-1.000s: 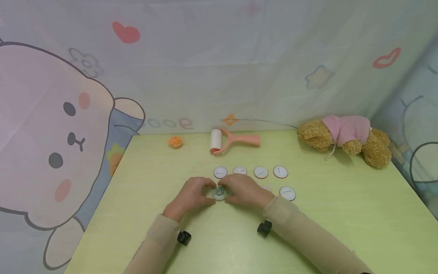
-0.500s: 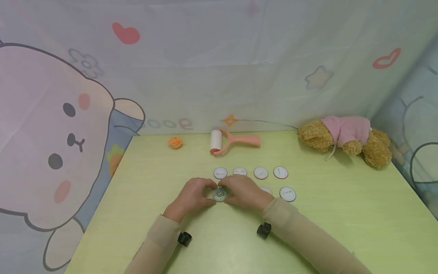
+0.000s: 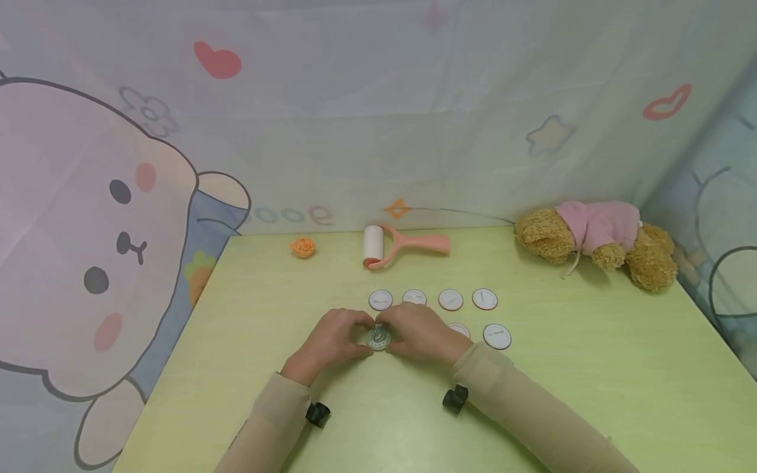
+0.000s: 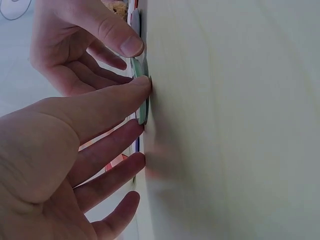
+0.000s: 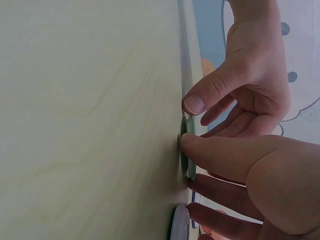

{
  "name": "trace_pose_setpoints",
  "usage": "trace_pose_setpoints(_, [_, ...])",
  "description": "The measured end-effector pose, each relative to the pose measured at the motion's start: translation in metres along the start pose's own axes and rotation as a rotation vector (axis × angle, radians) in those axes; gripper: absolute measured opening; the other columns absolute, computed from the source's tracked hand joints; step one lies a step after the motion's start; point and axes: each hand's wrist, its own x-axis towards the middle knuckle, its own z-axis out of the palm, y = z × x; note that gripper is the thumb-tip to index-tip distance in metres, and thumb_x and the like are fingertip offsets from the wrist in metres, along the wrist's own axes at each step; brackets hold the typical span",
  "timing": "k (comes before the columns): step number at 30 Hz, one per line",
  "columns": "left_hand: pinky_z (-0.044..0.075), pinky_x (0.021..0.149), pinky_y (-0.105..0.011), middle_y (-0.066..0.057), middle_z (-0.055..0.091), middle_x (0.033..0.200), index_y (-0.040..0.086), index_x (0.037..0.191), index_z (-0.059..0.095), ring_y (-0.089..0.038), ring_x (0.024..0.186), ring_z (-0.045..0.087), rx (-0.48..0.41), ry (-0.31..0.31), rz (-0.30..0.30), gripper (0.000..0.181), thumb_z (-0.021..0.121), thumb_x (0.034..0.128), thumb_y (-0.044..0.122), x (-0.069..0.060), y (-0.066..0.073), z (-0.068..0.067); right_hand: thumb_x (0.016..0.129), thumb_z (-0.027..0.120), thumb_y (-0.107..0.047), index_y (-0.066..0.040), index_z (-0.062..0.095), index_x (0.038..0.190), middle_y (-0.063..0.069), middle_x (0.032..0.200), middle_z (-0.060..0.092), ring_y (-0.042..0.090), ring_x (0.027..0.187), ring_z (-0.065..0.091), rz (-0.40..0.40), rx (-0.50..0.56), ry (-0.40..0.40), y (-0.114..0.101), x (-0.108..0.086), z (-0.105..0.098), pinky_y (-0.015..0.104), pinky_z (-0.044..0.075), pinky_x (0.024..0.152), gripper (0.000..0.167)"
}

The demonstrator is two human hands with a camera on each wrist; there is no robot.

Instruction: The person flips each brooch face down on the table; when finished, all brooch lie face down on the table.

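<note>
A green round button badge with a printed picture lies face up on the table, between my two hands. From its left side my left hand pinches the rim with thumb and index finger; the other fingers spread loosely in the left wrist view. Opposite it, my right hand holds the right rim in the same way. Seen edge-on in the right wrist view, the badge sits low, almost flat to the tabletop. Partly hidden behind my right hand is a white-backed badge.
Several more badges lie pin side up, a row of them beyond my hands, including one badge, and another badge to the right. Farther back are an orange crumpled ball, a lint roller and a teddy bear in pink.
</note>
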Motion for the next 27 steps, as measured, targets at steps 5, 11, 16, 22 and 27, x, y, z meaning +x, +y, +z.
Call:
trace_pose_setpoints(5, [0.054, 0.099, -0.047, -0.003, 0.079, 0.11, 0.007, 0.108, 0.079, -0.025, 0.108, 0.072, 0.002, -0.001, 0.005, 0.036, 0.095, 0.0755, 0.011, 0.0, -0.0011, 0.0007, 0.084, 0.089, -0.018, -0.01, 0.075, 0.115, -0.002, 0.105, 0.075, 0.013, 0.092, 0.065, 0.003, 0.024, -0.002, 0.0, -0.0003, 0.0006, 0.034, 0.056, 0.083, 0.035])
trace_pose_setpoints(11, [0.054, 0.099, -0.047, -0.004, 0.079, 0.111, 0.006, 0.109, 0.079, -0.025, 0.108, 0.071, -0.008, -0.005, 0.022, 0.036, 0.094, 0.0769, 0.01, -0.0005, -0.0025, 0.0007, 0.085, 0.088, -0.014, -0.007, 0.075, 0.113, 0.0, 0.105, 0.075, 0.013, 0.093, 0.065, -0.019, 0.088, 0.007, 0.0019, 0.0001, 0.0032, 0.032, 0.056, 0.086, 0.032])
trace_pose_setpoints(16, [0.055, 0.099, -0.046, -0.005, 0.078, 0.111, 0.005, 0.109, 0.078, -0.025, 0.109, 0.072, -0.035, 0.01, 0.04, 0.034, 0.093, 0.0784, 0.009, -0.0025, -0.0034, -0.0005, 0.086, 0.087, -0.01, -0.006, 0.075, 0.11, 0.001, 0.102, 0.075, 0.013, 0.09, 0.066, -0.039, 0.135, 0.023, 0.0019, 0.0011, 0.0036, 0.029, 0.056, 0.084, 0.028])
trace_pose_setpoints(22, [0.056, 0.097, -0.046, -0.007, 0.078, 0.109, 0.004, 0.107, 0.079, -0.025, 0.108, 0.072, -0.046, 0.024, 0.025, 0.031, 0.092, 0.079, 0.01, -0.0034, -0.0042, -0.0013, 0.087, 0.084, -0.006, -0.004, 0.077, 0.103, 0.002, 0.098, 0.076, 0.014, 0.088, 0.065, -0.064, 0.15, 0.012, 0.0013, 0.0018, 0.0021, 0.028, 0.054, 0.082, 0.018])
trace_pose_setpoints(27, [0.06, 0.088, -0.04, -0.006, 0.078, 0.104, 0.004, 0.1, 0.08, -0.023, 0.101, 0.072, -0.072, 0.039, 0.041, 0.025, 0.092, 0.0792, 0.009, -0.0036, -0.0058, -0.0025, 0.085, 0.082, -0.004, -0.005, 0.076, 0.098, 0.002, 0.096, 0.074, 0.016, 0.087, 0.063, -0.103, 0.128, 0.037, 0.0022, 0.0019, 0.0021, 0.031, 0.052, 0.081, 0.015])
